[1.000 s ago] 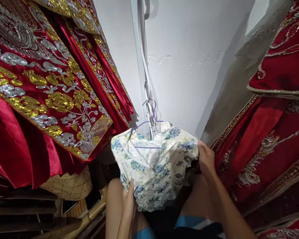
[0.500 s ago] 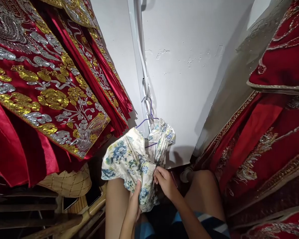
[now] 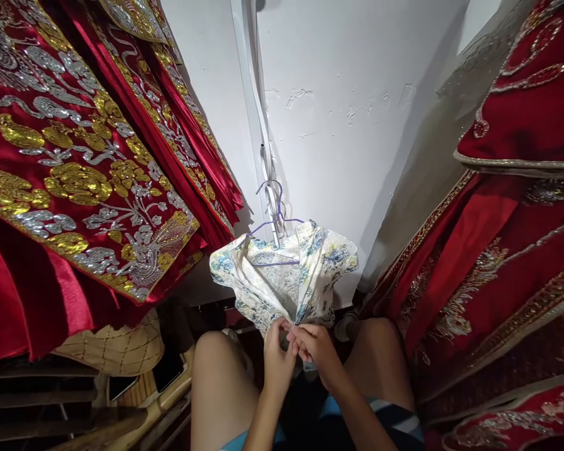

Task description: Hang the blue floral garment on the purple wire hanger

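Note:
A white short-sleeved blouse [image 3: 326,266] with blue and yellow flowers hangs on a purple wire hanger [image 3: 278,216], its front facing me and its neckline parted in a V. Both hands meet at the lower front of the blouse, where the two edges come together. My left hand [image 3: 278,344] pinches the cloth there with thumb and fingers. Close against it, my right hand [image 3: 313,347] is closed on the opposite edge. The exact spot between the fingertips is hidden, and a fastener cannot be made out.
Red gowns with gold and silver sequins [image 3: 89,181] hang at the left, and more red embroidered gowns [image 3: 479,275] at the right. A white wall [image 3: 333,81] with a pale vertical strap [image 3: 251,81] stands ahead. A wooden chair with a tan quilted cushion [image 3: 117,351] is at lower left.
My left hand has moved up and right from the blouse's lower side to meet my right hand. The blouse has turned from twisted to facing me, with both shoulders spread.

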A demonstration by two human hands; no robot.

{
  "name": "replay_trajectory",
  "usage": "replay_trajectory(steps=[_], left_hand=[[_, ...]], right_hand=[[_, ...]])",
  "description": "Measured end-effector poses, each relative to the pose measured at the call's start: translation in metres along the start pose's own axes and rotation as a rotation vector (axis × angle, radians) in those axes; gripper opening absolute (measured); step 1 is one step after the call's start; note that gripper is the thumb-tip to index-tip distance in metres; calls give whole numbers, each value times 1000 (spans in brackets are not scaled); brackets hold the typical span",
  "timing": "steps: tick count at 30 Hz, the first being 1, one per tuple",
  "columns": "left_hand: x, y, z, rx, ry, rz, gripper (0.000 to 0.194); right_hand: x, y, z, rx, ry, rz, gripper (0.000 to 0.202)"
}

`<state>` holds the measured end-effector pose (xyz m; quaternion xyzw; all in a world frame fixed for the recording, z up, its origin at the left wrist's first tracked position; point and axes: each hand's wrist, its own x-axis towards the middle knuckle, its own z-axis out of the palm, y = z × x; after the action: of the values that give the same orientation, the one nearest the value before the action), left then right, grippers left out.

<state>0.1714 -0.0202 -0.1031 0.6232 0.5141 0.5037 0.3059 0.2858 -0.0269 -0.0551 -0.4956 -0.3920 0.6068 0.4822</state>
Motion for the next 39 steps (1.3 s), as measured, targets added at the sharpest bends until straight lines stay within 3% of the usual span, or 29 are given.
replay_trajectory(steps=[2, 5, 10, 14, 16, 19, 21, 25, 28, 31, 33, 35, 39], left_hand=[[5, 0, 8, 21, -49, 63, 6], [6, 1, 13, 77, -97, 133, 7], [8, 7, 11, 285, -180, 170, 21], [17, 10, 5, 443, -306, 187, 16], [23, 12, 0, 492, -410, 182, 13], [40, 25, -15, 428, -507, 194, 14], [59, 44, -29, 305, -418, 240, 14], [111, 97, -54, 123, 35, 415, 23], [142, 132, -58, 211, 14, 573, 25], [153, 151, -55, 359, 30, 692, 17], [155, 152, -57, 362, 163, 680, 18], [159, 143, -68, 230, 337, 578, 17], [177, 95, -110, -442, 642, 124, 12]], right_hand=[[2, -8, -2, -22, -33, 6, 41], [15, -36, -8, -51, -84, -38, 38], [49, -117, -6, -42, -96, -154, 32], [63, -171, 7, 89, -65, -191, 25], [63, -180, 10, 151, -49, -236, 26], [59, -173, 9, 155, -66, -299, 29], [56, -164, 6, 107, -98, -328, 30], [51, -159, 3, -8, -124, -374, 30], [52, -162, 4, -86, -142, -429, 30], [60, -151, 5, -150, -78, -498, 29], [67, -131, 5, -215, 10, -505, 29], [70, -105, 4, -284, 50, -479, 33], [61, -62, 1, -219, -33, -401, 35]])
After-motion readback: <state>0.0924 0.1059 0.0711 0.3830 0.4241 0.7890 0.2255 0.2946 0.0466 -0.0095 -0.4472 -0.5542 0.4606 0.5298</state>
